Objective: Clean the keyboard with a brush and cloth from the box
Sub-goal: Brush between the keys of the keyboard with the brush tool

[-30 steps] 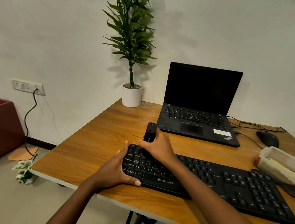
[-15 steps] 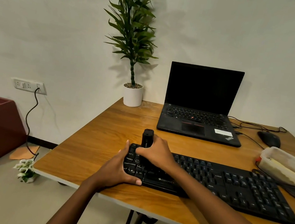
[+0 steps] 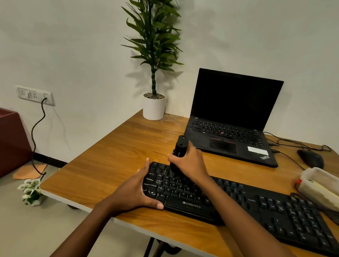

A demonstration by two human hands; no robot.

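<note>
The black keyboard (image 3: 281, 217) lies along the near edge of the wooden counter (image 3: 117, 164). The left hand (image 3: 135, 190) clasps its 9 o'clock end, thumb along the front edge and fingers reaching to the far corner. The right hand (image 3: 191, 163) grips the black brush (image 3: 180, 145) upright, its lower end down at the top-left keys. The clear box (image 3: 327, 188) sits at the keyboard's 2 o'clock, the open laptop (image 3: 233, 119) at 12 o'clock
</note>
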